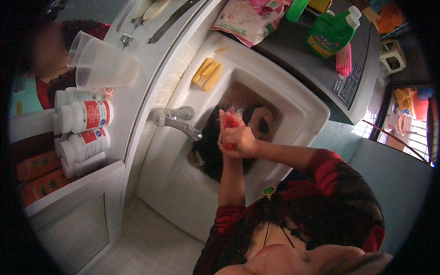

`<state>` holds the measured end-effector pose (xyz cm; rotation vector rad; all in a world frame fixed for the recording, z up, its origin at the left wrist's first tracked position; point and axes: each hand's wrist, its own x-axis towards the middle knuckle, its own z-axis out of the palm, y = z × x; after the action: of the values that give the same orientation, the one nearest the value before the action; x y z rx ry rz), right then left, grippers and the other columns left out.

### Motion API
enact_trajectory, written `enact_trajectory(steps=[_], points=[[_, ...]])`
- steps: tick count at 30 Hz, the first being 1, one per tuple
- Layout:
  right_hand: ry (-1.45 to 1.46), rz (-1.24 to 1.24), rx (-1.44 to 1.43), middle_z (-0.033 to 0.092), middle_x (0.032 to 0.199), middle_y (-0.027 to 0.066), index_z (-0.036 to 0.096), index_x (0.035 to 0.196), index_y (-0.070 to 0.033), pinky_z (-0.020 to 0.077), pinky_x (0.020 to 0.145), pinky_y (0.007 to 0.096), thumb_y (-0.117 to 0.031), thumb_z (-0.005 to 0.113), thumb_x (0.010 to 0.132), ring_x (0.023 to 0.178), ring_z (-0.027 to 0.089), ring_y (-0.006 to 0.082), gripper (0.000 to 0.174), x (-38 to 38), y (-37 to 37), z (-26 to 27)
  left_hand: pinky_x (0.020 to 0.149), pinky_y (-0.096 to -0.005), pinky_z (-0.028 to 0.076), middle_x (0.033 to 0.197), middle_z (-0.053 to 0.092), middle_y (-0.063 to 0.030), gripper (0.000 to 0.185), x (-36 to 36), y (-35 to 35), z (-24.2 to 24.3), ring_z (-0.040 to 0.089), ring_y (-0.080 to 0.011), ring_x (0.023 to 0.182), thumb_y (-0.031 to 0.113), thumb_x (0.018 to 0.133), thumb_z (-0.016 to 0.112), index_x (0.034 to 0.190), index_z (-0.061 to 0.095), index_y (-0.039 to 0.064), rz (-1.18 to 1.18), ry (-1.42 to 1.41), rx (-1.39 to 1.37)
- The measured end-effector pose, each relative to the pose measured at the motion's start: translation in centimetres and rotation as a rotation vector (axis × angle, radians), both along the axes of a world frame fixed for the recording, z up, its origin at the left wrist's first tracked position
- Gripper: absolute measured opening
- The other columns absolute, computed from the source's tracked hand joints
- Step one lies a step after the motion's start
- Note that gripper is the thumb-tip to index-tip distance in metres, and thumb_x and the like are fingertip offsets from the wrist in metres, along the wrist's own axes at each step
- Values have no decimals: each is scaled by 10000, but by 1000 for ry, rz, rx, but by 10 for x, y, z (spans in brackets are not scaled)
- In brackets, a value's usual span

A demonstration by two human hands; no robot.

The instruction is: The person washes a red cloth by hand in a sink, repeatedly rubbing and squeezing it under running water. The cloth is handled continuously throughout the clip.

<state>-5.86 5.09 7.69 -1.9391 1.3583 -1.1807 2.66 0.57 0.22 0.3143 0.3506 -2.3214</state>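
Both hands are together over a white sink (292, 127), which holds water and dark wet cloth (211, 147). My right hand (242, 139) is closed in a fist on a small red item (231, 121), probably cloth. Beneath it, my left hand (225, 118) supports the same red item, with its fingers partly hidden. A paler brownish fabric (264, 118) lies in the water to the right of my hands. The metal faucet (182, 123) points toward the basin from the left. Yellow bars of soap (208, 74) rest on the sink's upper ledge.
Left of the sink, a shelf (137, 65) carries a translucent plastic cup (103, 65) and several white bottles (86, 115). Green detergent bottles (331, 32), a pink brush (343, 60) and a pink-white plastic bag (251, 20) sit on the dark-topped appliance (292, 48) behind the sink.
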Motion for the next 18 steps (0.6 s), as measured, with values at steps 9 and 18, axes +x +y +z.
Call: enact_trajectory(steps=[9, 18], points=[[-257, -473, 146, 558, 659, 200, 559, 625, -38, 442, 540, 404, -187, 676, 749, 579, 530, 352, 227, -13, -51, -28, 844, -302, 449, 986, 549, -29, 385, -13, -5, 27, 539, -143, 920, 425, 982, 375, 1099, 522, 89, 9, -572, -331], [-379, -600, 473, 629, 700, 192, 644, 796, -3, 485, 632, 405, -328, 632, 817, 659, 619, 339, 325, -49, -57, -50, 836, -309, 464, 993, 598, -54, 458, -22, 3, 18, 569, -170, 894, 446, 950, 468, 1075, 587, 22, -138, -886, -81]])
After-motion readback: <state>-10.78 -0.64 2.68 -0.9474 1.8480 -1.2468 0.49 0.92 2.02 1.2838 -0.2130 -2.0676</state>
